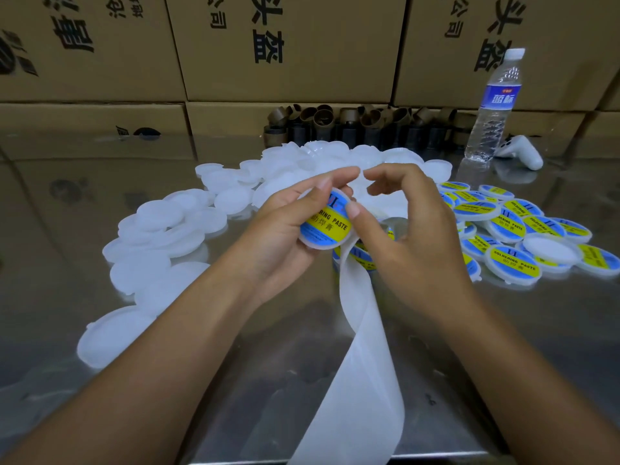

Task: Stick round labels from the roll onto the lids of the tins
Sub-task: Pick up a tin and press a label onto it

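My left hand (285, 226) grips a white round lid (327, 223) that bears a blue and yellow "SOLDERING PASTE" label. My right hand (406, 219) presses its thumb onto the label's right edge, with the other fingers curled above. The label roll (364, 253) sits on the table under my hands, mostly hidden, and its bare white backing strip (365, 357) trails toward the near edge. Unlabelled white lids (161, 226) lie heaped to the left and behind. Labelled lids (513, 229) are piled to the right.
The steel table (235, 357) is backed by stacked cardboard boxes (288, 48). Several empty brown roll cores (352, 124) stand at the back. A water bottle (496, 105) and a white controller (521, 152) stand at the back right.
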The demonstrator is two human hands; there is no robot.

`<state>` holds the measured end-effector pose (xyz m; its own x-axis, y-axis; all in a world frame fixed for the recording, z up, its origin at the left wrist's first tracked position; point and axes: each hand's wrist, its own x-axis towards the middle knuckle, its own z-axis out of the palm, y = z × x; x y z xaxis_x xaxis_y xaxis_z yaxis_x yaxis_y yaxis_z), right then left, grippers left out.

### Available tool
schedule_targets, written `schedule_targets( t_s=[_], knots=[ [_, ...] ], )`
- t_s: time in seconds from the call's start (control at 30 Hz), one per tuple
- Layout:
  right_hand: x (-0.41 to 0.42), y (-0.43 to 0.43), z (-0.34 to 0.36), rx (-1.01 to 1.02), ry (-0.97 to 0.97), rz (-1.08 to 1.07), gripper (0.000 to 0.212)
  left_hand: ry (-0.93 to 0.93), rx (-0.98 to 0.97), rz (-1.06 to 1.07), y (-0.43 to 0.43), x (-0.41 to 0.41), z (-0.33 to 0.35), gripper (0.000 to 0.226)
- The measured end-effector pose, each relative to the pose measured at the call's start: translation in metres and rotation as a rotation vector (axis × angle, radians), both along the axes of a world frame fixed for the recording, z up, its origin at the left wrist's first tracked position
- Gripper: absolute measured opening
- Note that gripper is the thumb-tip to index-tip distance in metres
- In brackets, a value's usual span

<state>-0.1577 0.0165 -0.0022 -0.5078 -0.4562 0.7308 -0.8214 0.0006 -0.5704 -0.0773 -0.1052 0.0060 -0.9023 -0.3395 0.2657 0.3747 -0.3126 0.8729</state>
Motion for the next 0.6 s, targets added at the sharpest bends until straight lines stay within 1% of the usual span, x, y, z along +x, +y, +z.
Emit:
schedule_targets(
  t_s=[0.13,0.27,0.33,0.43,0.5,0.6],
  knots=[
    [0.0006,-0.001,0.0001,0.074,-0.009,0.002,0.012,0.039,0.016,0.002,-0.001,0.0004,-0.0002,0.026],
    [-0.0018,-0.0012,-0.0006,0.102,-0.039,0.013,0.016,0.063,-0.007,-0.007,-0.0006,-0.0002,-0.001,0.027],
    [-0.0027,-0.0016,-0.0002,0.064,-0.042,-0.01,0.015,0.049,-0.067,0.022,-0.0002,-0.0016,-0.0025,0.028],
    [-0.0038,-0.0015,0.0005,-0.011,-0.042,-0.065,0.014,-0.026,-0.178,0.084,-0.0003,-0.0029,-0.0052,0.027],
    [-0.004,-0.0014,0.0002,-0.022,-0.053,-0.076,0.013,-0.047,-0.187,0.107,-0.0014,-0.0027,-0.0061,0.027],
    [-0.0036,-0.0022,-0.0004,0.035,-0.07,-0.065,0.018,-0.046,-0.18,0.119,-0.0025,-0.0029,-0.0066,0.028]
  ],
)
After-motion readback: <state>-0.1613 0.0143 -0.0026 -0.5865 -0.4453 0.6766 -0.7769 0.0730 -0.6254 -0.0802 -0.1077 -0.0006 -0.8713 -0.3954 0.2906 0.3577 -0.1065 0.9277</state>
